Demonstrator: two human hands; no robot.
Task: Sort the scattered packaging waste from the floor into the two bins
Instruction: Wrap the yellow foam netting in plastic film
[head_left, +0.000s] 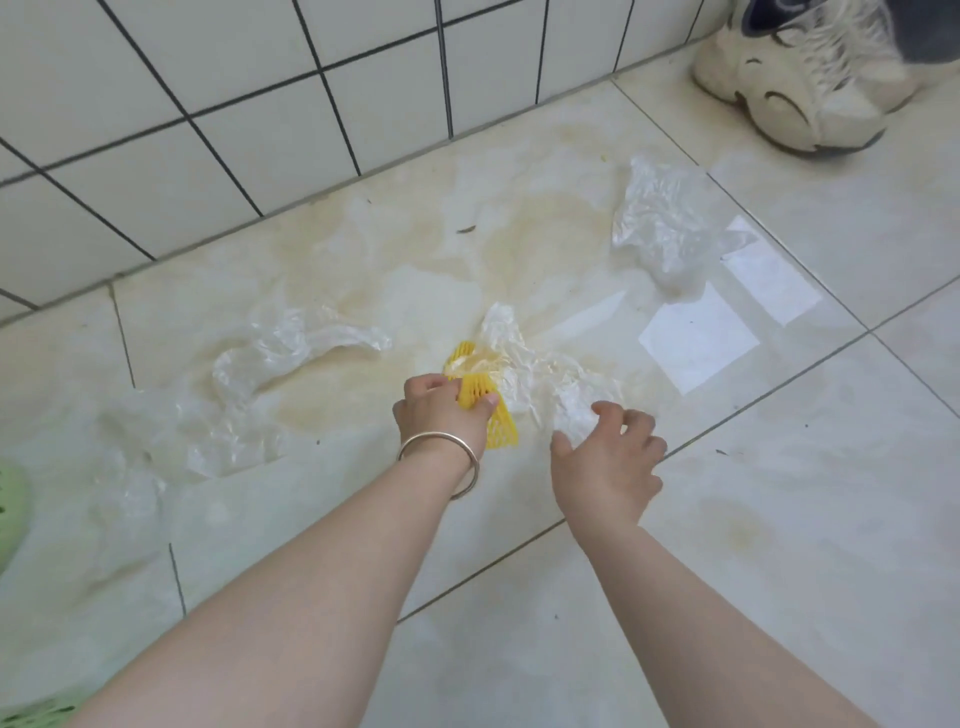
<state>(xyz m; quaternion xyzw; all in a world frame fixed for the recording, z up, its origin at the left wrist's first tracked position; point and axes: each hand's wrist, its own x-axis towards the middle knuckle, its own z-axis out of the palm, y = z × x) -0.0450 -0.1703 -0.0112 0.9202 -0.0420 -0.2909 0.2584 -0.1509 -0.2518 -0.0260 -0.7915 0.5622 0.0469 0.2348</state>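
The left hand (441, 410) is clenched around a yellow foam net sleeve (480, 397), thumb and fingers pinching its middle so the open lattice of soft, spongy mesh bulges out above and below the grip. The sleeve lies low over the floor (779, 519), near the centre of the view, and a silver bangle (441, 457) circles the wrist behind it. Just beside it, the right hand (608, 457) has its fingers curled, fingertips pressing into a crumpled white plastic bag (540, 374); it touches the film, but whether it has truly gripped it cannot be told. This bag is thin, wrinkled and semi-opaque, and its upper end overlaps the top of the yellow sleeve.

Two more pieces of packaging lie on the floor. A long, clear, crinkled plastic film (249, 384) sprawls to the left, almost see-through against the tiles, with glossy folds. Another crumpled clear bag (660, 223) sits further off to the right, bunched and puffed.

The floor is glossy, cream, marble-patterned tile with dark grout lines and yellowish staining, reflecting bright window patches. Behind it rises a wall (208, 104) of white square tiles with black grout. A chunky beige sneaker (800, 83) stands at the top right corner. At the far left edge, a pale green plastic basket (10, 514) with perforated sides is partly in view.
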